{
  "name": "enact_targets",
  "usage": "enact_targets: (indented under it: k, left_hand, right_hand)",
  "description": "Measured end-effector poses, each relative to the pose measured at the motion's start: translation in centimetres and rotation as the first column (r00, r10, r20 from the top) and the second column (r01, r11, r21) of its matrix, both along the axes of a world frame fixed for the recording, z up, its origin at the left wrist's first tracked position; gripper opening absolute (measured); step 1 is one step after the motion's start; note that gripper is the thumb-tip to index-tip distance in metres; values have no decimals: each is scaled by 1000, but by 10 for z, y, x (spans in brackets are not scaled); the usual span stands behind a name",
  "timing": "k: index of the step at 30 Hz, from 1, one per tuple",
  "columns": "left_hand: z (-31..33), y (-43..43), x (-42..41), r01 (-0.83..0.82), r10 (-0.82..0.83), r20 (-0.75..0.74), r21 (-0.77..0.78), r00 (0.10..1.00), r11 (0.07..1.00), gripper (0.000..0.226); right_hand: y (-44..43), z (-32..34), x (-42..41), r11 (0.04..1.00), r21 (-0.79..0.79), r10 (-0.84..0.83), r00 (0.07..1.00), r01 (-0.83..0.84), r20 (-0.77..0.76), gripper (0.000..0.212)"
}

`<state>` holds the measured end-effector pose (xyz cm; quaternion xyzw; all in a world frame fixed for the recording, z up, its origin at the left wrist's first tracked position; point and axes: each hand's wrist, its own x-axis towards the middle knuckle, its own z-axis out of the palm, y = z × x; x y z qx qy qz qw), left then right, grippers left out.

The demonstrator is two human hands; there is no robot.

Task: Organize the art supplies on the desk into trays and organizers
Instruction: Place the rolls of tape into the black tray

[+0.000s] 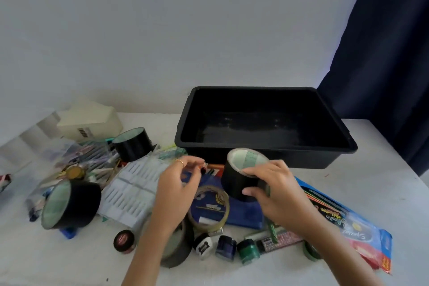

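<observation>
Tape roll (234,183) gripped by right hand (274,190), just before tray (301,155) rim

Setting: we take this for a room in a home, a hobby corner rather than a studio or shop. Grounds: plain white wall (162,30); dark blue curtain (383,53) hanging at the right; one white bench (371,169) against the wall. There we list a black plastic tub (301,147), a black tape roll (234,183) among several, small paint jars (225,247), a heap of markers (92,158), a cream plastic organizer (92,123) and a printed stationery pack (343,218).
</observation>
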<state>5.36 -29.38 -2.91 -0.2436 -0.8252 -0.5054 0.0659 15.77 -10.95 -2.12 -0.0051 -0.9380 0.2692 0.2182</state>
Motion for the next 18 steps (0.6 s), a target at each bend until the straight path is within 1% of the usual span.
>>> enact_targets:
  k: [4,7,9,11,13,16,18]
  left_hand:
    - [18,4,-29,-70,70,-2,62,998,996,19]
    - [27,14,-57,-140,140,6,79,990,987,20]
    - [33,23,-76,-147,145,22,91,989,985,20]
    - [38,34,-93,-134,131,35,93,991,987,19]
    - [41,45,-113,-134,133,31,56,991,989,21]
    - [34,58,-143,-131,133,20,-59,991,990,29]
    - [26,63,-163,-121,125,18,-145,992,982,34]
  right_hand:
    - [5,39,-15,994,-112,-2,990,-14,-142,35]
    - [9,63,-39,988,-146,24,985,-49,-172,32]
    - [13,70,-61,983,-179,16,986,-47,-168,32]
    - [15,73,-86,981,-193,-27,993,4,-117,35]
    - [18,67,-116,988,-143,-57,998,52,-27,36]
    - [24,46,-161,998,14,-61,992,60,110,37]
    - [28,30,-187,992,111,-73,982,54,175,36]
